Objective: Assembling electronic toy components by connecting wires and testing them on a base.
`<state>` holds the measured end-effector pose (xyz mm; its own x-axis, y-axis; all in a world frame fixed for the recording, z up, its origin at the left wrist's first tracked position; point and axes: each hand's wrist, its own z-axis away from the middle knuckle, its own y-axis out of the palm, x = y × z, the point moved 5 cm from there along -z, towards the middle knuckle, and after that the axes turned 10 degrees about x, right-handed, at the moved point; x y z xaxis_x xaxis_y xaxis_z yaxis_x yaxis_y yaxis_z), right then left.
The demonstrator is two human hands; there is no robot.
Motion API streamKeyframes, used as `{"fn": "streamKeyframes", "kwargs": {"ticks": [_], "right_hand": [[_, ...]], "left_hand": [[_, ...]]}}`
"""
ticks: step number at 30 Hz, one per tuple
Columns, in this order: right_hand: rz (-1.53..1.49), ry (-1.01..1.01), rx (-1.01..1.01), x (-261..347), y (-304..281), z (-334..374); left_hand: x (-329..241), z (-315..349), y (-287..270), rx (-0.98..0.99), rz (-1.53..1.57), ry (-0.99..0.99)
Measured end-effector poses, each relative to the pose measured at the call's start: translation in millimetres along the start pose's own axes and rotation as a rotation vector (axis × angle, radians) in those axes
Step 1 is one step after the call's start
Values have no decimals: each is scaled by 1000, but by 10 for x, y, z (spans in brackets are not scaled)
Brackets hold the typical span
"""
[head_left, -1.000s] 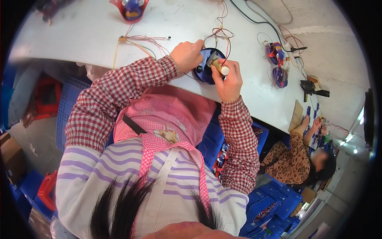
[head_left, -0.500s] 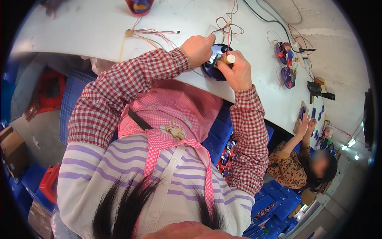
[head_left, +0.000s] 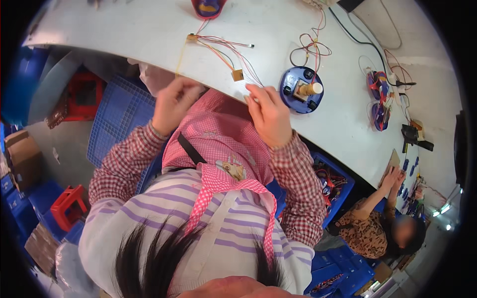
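Observation:
My left hand (head_left: pixel 176 105) is at the table's front edge with its fingers curled together; whether anything small is in them is hidden. To its right, my right hand (head_left: pixel 270 115) is over the edge, thumb and fingers bent and a little apart, nothing visible between them. Just beyond it a round blue plastic shell (head_left: pixel 294 103) lies on the table, touched by neither hand. It has black round parts near its rim and a tan block with a pale cylinder (head_left: pixel 311 89) in the middle. Thin red and dark wires (head_left: pixel 313 48) run from it in loops.
A bundle of coloured wires (head_left: pixel 218 42) with a small tan block (head_left: pixel 238 75) lies on the white table (head_left: pixel 124 39). A red and blue shell (head_left: pixel 208 7) sits behind. More shells (head_left: pixel 378 84) and cables are at right. Another person (head_left: pixel 370 228) works farther along; blue crates (head_left: pixel 340 171) stand below.
Both hands have let go of the blue shell and drawn back to the table edge, the left moving farther left. The shell stays on the table. The view has shifted slightly.

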<state>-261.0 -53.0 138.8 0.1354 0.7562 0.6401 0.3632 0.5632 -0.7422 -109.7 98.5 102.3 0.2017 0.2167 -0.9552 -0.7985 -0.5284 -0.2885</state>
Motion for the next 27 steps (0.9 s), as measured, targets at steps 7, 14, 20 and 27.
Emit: {"fn": "streamKeyframes", "kwargs": {"ticks": [7,14,20,27], "right_hand": [[242,140,112,-187,324,-417],[89,77,52,-250,318,-549],[-280,181,171,-288,261,-535],[-681,467,111,-275,184,-540]], "left_hand": [[-155,-55,286,28,-106,192],[-124,-108,-57,-112,-216,255],[-63,-633,-636,-181,-578,363],[31,-1070,-464,42,-1013,517]]}}
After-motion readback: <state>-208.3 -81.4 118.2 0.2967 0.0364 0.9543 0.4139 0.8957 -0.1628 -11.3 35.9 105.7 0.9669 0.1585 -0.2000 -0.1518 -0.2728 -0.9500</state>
